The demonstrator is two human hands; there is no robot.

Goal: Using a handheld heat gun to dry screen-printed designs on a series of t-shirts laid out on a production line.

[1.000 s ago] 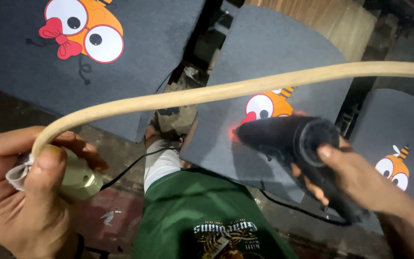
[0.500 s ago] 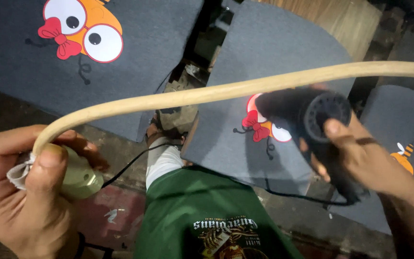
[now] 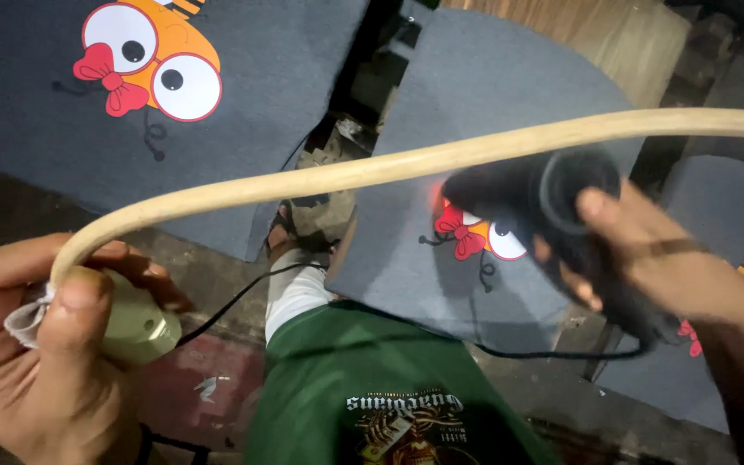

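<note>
The right hand (image 3: 647, 258) has swung the black handheld heat gun (image 3: 553, 202) leftward, fingers wrapped around it, nozzle pointing left over the grey printed fabric panel (image 3: 475, 103). The left hand (image 3: 40, 344) is fisted around the pale cream hose (image 3: 372, 168), which arcs rightward from that grip.

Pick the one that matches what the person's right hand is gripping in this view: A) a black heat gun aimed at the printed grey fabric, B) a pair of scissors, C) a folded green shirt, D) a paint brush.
A: the right hand wraps around a black heat gun, its nozzle glowing red just above the cartoon print on the grey fabric panel.
</note>
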